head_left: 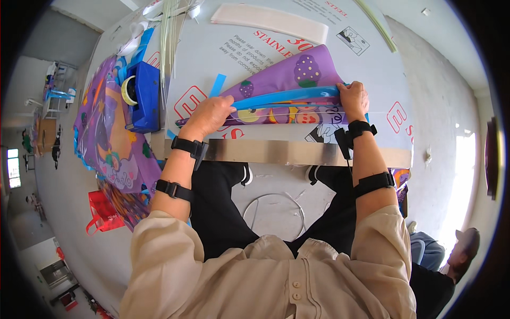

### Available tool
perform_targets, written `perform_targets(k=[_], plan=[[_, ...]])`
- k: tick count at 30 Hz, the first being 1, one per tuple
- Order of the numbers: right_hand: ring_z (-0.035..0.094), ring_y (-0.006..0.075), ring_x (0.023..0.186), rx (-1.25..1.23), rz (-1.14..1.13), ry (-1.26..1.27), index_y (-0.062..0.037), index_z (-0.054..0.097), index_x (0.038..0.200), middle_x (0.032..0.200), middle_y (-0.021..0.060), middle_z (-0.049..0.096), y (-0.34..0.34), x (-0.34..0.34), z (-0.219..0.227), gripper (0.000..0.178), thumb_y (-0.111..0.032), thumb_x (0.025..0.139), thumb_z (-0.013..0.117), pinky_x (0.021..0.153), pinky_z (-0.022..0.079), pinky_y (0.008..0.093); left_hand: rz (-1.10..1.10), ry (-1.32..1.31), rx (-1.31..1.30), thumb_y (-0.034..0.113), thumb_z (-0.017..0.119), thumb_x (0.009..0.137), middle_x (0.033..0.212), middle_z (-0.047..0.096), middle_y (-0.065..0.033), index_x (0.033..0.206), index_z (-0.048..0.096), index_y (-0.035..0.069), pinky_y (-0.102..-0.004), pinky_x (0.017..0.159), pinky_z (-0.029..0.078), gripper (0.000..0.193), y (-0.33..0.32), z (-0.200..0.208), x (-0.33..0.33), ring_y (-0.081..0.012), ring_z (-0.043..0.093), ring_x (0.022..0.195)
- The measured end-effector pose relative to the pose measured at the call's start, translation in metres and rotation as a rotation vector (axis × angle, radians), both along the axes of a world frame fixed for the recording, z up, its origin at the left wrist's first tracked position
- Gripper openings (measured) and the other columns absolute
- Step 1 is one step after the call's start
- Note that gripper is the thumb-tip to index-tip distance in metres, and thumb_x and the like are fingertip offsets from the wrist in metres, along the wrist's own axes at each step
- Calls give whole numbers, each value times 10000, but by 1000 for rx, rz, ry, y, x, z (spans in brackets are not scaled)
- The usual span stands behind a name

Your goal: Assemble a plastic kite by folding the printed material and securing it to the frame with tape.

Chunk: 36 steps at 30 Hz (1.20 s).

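Observation:
A purple printed sheet (287, 72) with berry pictures lies folded to a long triangle on the table in front of me. Along its near side runs a glossy blue strip (289, 96), stretched between my two hands. My left hand (210, 116) pinches the strip near its left end, fingertips pressed together. At the other end my right hand (353, 100) is closed on the strip and the sheet's corner. A thin pale line, perhaps a rod or string, crosses the sheet just below the strip. A short blue piece (218, 85) sticks out beyond my left hand.
Left of my work stands a blue tape dispenser (144, 98), beside a heap of purple printed sheets (114, 127) hanging over the table edge. Thin clear rods (169, 48) and a white strip (271, 22) lie farther back. A person (443, 271) sits at the lower right.

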State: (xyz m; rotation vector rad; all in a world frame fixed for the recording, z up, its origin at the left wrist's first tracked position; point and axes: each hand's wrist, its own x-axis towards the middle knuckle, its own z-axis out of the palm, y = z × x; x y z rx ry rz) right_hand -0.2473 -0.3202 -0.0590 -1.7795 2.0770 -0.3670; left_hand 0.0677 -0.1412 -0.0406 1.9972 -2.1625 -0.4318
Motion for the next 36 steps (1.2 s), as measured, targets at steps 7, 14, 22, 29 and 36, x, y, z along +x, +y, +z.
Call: perform_targets(k=[7, 14, 22, 29, 36], plan=[[630, 393, 947, 21, 95, 141, -15, 670, 939, 972, 208, 666, -6, 2, 10, 354, -335, 786, 674, 812, 500, 435, 364, 207, 324, 179, 743, 712, 552, 556, -150, 621, 613, -10, -383, 530, 428, 246, -30, -8, 20, -247, 541, 504], [612, 375, 746, -327, 688, -121, -57, 596, 799, 760, 166, 624, 42, 86, 23, 98, -145, 773, 632, 655, 497, 452, 391, 206, 425, 213, 772, 698, 548, 572, -139, 620, 625, -6, -374, 532, 436, 275, -41, -9, 20, -255, 574, 530], [632, 370, 814, 78, 878, -392, -12, 674, 798, 827, 213, 654, 87, 193, -16, 194, -177, 794, 574, 771, 508, 427, 370, 154, 261, 178, 758, 672, 595, 577, -162, 670, 622, -19, -386, 553, 448, 239, -20, 9, 13, -281, 589, 574], [645, 347, 757, 451, 762, -506, 0, 705, 806, 775, 223, 652, 84, 186, 7, 392, -390, 794, 657, 736, 512, 409, 343, 312, -96, 140, 676, 761, 560, 513, -175, 715, 600, -17, -394, 531, 410, 180, 45, 34, -37, -306, 542, 529], [637, 330, 886, 175, 747, -526, -54, 719, 803, 900, 167, 671, 94, 185, -18, 161, -147, 671, 715, 805, 508, 373, 122, 531, 59, 198, 613, 848, 651, 565, -152, 805, 606, -28, -359, 593, 450, 230, 45, 28, -46, -280, 568, 602]])
